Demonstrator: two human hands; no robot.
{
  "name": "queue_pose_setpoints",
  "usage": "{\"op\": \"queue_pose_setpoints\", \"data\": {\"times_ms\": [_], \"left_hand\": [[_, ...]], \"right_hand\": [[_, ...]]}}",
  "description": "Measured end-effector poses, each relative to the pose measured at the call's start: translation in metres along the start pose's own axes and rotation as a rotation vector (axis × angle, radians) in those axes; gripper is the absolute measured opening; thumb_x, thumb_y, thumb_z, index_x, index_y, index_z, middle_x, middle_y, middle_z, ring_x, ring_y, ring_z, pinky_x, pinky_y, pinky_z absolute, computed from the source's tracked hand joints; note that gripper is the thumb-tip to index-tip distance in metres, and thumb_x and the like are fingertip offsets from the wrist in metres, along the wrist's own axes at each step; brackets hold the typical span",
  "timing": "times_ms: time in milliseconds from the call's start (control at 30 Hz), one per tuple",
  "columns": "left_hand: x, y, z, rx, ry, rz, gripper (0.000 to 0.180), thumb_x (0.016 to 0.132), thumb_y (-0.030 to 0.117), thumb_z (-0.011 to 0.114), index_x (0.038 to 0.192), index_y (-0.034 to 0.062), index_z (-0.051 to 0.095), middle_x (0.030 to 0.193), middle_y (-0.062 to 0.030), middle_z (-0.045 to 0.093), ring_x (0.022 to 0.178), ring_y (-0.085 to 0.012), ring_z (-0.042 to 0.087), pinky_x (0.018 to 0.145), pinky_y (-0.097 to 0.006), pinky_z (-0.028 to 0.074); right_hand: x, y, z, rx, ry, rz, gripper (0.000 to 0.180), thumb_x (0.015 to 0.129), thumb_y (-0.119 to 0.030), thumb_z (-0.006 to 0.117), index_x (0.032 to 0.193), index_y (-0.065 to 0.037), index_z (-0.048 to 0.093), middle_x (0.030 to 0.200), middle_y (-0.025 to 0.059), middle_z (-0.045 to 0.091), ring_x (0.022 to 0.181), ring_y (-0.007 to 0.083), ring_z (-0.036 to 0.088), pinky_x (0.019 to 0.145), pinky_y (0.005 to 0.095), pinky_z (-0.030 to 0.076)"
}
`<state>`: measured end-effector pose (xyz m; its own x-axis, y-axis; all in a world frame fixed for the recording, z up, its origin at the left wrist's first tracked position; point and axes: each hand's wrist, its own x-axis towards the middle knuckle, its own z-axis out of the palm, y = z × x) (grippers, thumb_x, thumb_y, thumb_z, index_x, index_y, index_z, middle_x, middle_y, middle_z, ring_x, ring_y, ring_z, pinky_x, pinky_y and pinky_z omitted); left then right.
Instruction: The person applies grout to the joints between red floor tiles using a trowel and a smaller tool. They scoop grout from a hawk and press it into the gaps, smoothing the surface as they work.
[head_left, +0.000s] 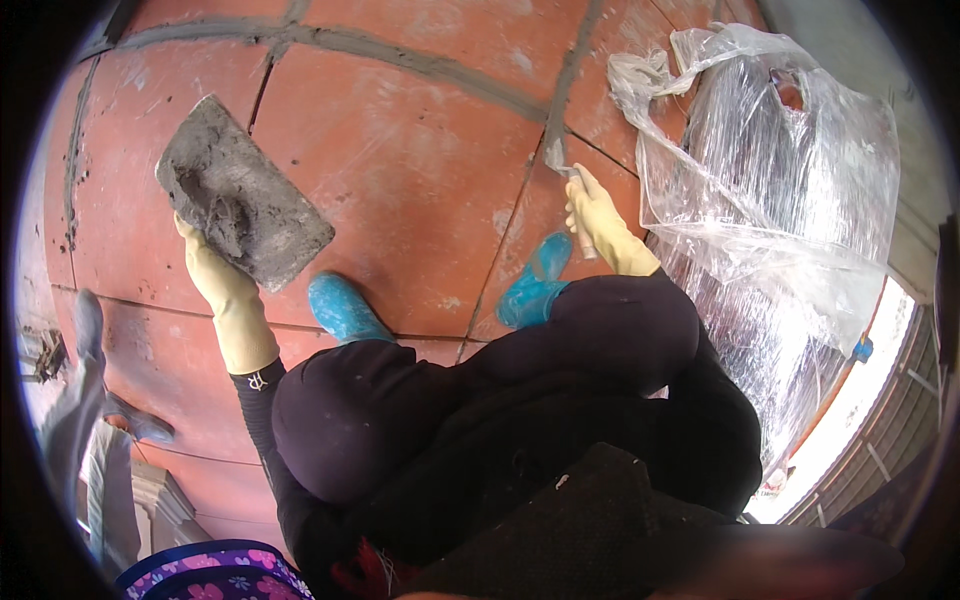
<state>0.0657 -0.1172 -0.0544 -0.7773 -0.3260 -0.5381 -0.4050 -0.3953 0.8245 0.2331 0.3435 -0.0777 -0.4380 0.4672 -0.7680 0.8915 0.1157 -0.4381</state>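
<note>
My left hand (225,300), in a cream rubber glove, grips the lower left edge of a flat rectangular mortar board (298,243). Wet grey mortar (213,172) is heaped on the board, with a hollow in its middle. My right hand (608,228), gloved the same way, is closed around a small pointing trowel (557,157). Its blade lies at a tile joint, where a grey mortar line (572,85) ends near the tip. Large red floor tiles (400,170) surround both hands. From the blade toward me, the joint shows as a thin dark gap.
My blue rubber boots (345,305) stand between my hands. At the right, a large clear-plastic-wrapped stack (790,180) stands close to my right arm. Another person's leg (85,350) shows at the far left. Purple flowered cloth (215,575) lies at the lower left.
</note>
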Motion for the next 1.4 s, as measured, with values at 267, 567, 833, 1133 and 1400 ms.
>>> {"op": "queue_pose_setpoints", "data": {"times_ms": [267,567,833,1133,1400], "left_hand": [[0.005,-0.006,-0.007,0.022,0.042,-0.030,0.058,0.106,0.046,0.042,0.149,0.0068,0.043,0.146,-0.0108,0.051,0.131,-0.0280,0.051,0.111,-0.042,0.041],[0.002,-0.004,-0.004,-0.007,0.010,-0.035,0.057,0.106,0.044,0.043,0.149,0.0066,0.042,0.146,-0.0111,0.051,0.131,-0.0274,0.052,0.111,-0.042,0.041],[0.002,-0.004,-0.002,-0.029,-0.035,-0.019,0.058,0.105,0.045,0.043,0.150,0.0089,0.040,0.148,-0.0109,0.047,0.133,-0.0289,0.048,0.112,-0.045,0.039],[0.008,-0.010,-0.017,-0.056,-0.085,0.024,0.057,0.105,0.045,0.041,0.153,0.0138,0.035,0.151,-0.0107,0.044,0.137,-0.0298,0.045,0.114,-0.046,0.038],[0.008,-0.011,-0.012,-0.043,-0.009,-0.027,0.054,0.106,0.043,0.038,0.151,0.0129,0.038,0.149,-0.0106,0.046,0.135,-0.0299,0.047,0.114,-0.046,0.038]], "right_hand": [[0.036,-0.017,-0.008,0.115,0.040,-0.041,0.061,0.103,-0.024,0.047,0.158,-0.012,0.023,0.083,0.0066,0.055,0.058,0.0147,0.055,0.052,0.0303,0.050],[0.004,0.008,0.025,-0.081,-0.072,-0.104,0.065,0.103,-0.022,0.047,0.160,-0.011,0.016,0.081,0.0053,0.055,0.056,0.0145,0.054,0.053,0.0301,0.049],[0.023,-0.024,-0.011,0.241,-0.065,-0.167,0.062,0.106,-0.023,0.045,0.159,-0.011,0.016,0.086,0.0029,0.052,0.058,0.0127,0.048,0.050,0.0290,0.045],[0.133,-0.087,-0.066,-0.162,0.049,-0.154,0.066,0.101,-0.025,0.047,0.157,-0.005,0.021,0.088,0.0106,0.058,0.058,0.0196,0.056,0.054,0.0347,0.051],[0.076,-0.038,-0.033,-0.303,0.009,-0.061,0.066,0.101,-0.020,0.049,0.159,-0.013,0.019,0.080,0.0050,0.054,0.056,0.0172,0.054,0.050,0.0351,0.049]]}}
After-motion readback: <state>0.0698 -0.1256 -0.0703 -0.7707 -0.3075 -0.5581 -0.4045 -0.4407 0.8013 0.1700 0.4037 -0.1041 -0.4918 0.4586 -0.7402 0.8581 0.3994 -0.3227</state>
